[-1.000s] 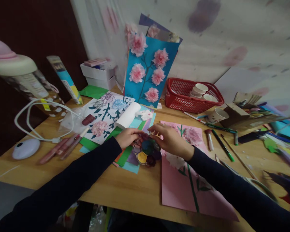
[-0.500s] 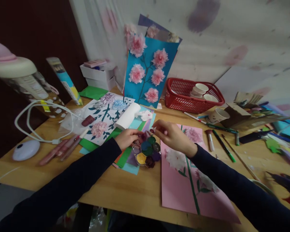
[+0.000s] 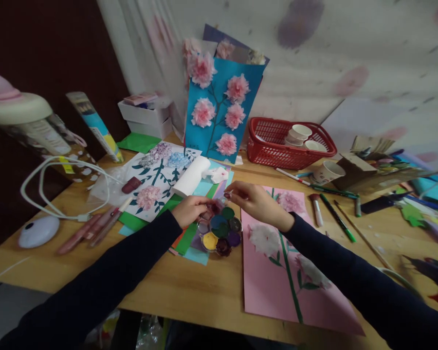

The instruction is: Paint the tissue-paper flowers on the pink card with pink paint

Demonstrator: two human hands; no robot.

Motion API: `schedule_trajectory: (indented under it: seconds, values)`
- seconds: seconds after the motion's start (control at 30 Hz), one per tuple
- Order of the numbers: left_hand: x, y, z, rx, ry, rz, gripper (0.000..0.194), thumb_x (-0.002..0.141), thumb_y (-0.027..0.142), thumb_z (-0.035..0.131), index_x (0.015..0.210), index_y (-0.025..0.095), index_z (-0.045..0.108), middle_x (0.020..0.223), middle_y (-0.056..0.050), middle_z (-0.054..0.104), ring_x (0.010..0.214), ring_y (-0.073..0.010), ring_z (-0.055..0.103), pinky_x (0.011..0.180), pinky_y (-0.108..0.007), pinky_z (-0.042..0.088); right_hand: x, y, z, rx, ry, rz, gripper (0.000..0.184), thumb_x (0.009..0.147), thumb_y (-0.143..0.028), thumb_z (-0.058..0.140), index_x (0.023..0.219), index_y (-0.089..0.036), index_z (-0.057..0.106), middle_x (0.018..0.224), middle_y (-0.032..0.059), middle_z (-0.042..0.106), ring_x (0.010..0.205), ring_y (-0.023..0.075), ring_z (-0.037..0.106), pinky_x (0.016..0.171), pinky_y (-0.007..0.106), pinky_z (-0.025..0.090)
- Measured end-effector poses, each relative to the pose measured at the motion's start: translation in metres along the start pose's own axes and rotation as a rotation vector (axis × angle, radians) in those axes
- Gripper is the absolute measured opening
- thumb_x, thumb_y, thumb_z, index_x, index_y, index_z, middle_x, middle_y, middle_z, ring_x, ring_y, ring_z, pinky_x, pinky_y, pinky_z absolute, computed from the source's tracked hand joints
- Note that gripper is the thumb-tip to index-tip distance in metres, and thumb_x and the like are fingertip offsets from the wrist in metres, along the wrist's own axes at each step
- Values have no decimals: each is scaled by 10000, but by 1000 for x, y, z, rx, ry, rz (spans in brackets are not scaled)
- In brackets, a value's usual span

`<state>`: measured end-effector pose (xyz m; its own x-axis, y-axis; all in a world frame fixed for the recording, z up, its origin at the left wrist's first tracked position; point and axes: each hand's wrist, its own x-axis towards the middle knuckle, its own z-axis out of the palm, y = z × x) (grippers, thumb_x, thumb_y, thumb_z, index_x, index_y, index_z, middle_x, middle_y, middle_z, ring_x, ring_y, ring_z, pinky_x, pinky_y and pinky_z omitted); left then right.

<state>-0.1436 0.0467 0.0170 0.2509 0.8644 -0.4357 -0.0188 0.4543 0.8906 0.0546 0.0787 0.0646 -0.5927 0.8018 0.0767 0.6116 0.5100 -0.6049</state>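
Observation:
My left hand [image 3: 191, 211] is closed at the far left rim of a flower-shaped paint palette [image 3: 219, 226], fingertips against its edge. The palette's round wells hold green, yellow, purple and dark red paint. Over the palette's far side, my right hand [image 3: 257, 201] pinches thumb and finger together. Something small and pale shows at those fingertips, too small to name. Under my right wrist lies a pink sheet [image 3: 263, 291] with a painted green stem and white and pink paper flowers [image 3: 264, 239].
A white paper roll [image 3: 192, 176] and crumpled tissue [image 3: 217, 174] lie beyond the palette. Behind them stands a blue flower picture [image 3: 219, 104]. A red basket [image 3: 290, 158] holds paper cups. Brushes [image 3: 317, 210] and a green marker [image 3: 337, 218] lie right; a bottle [image 3: 40, 126] stands left.
The view has shifted slightly. My right hand's fingertips have lifted a little and moved slightly left above the palette. My left hand stays at the palette's rim.

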Motion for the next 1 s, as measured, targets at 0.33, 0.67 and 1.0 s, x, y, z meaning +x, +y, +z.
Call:
schedule_trajectory:
  seconds: [0.33, 0.67, 1.0]
  values:
    - [-1, -1, -1, 19, -10, 11, 275, 700, 36, 492, 886, 130, 672, 668, -12, 655, 603, -135, 620, 638, -280, 521, -4, -7, 14, -323, -68, -358, 197, 926, -159, 418, 992, -128, 600, 920, 121, 617, 818, 185, 559, 704, 297, 422]
    - [-2, 0, 0, -8, 19, -4, 332, 701, 39, 517, 981, 122, 674, 695, -18, 671, 622, -123, 623, 656, -267, 536, -11, 7, 2, -106, 87, -147, 154, 872, -178, 548, 1022, -156, 574, 864, 65, 649, 718, 154, 592, 665, 282, 459]
    - [-1, 3, -2, -16, 33, -28, 286, 682, 44, 517, 910, 102, 680, 610, -18, 653, 560, -124, 615, 602, -250, 536, -15, 7, 25, -261, 6, -271, 100, 888, -172, 527, 976, -146, 565, 944, 117, 643, 828, 196, 602, 709, 301, 447]
